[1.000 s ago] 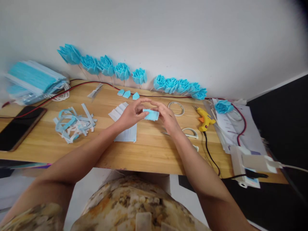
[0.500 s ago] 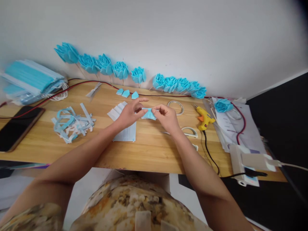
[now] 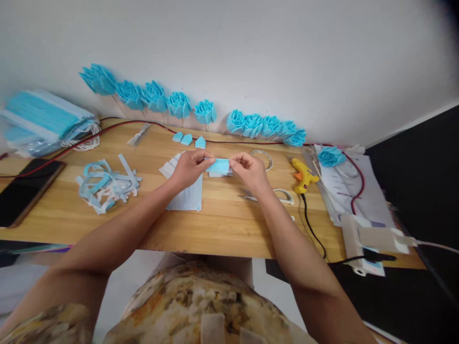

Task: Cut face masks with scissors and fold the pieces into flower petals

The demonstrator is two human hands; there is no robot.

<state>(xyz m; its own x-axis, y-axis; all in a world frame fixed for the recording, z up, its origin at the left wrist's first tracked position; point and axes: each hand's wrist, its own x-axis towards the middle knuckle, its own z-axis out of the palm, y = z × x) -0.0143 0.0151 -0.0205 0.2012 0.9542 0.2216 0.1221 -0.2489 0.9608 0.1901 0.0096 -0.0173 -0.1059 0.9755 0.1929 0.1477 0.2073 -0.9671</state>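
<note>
Between my two hands a small blue piece of mask fabric (image 3: 218, 166) is stretched flat, its top edge level. My left hand (image 3: 192, 167) pinches its left end between thumb and fingers. The right end is pinched by my right hand (image 3: 249, 170). Just under the blue piece a pale layer shows, though I cannot tell if it is part of it. A fan of white fabric pieces (image 3: 186, 197) lies on the table below my left hand. Several small folded blue petals (image 3: 200, 142) rest behind my hands. Partly hidden by my right wrist are white-handled scissors (image 3: 284, 196).
Several blue fabric roses (image 3: 205, 112) stand along the wall. A tape roll (image 3: 267, 155) and a yellow glue gun (image 3: 304, 176) with its cord are on the right, near a power strip (image 3: 353, 243). Cut strips (image 3: 107, 184), a phone (image 3: 30, 191) and stacked masks (image 3: 46, 117) are left.
The blue piece has been opened out wider and flatter between my hands. My left hand's raised fingers have curled down to the piece.
</note>
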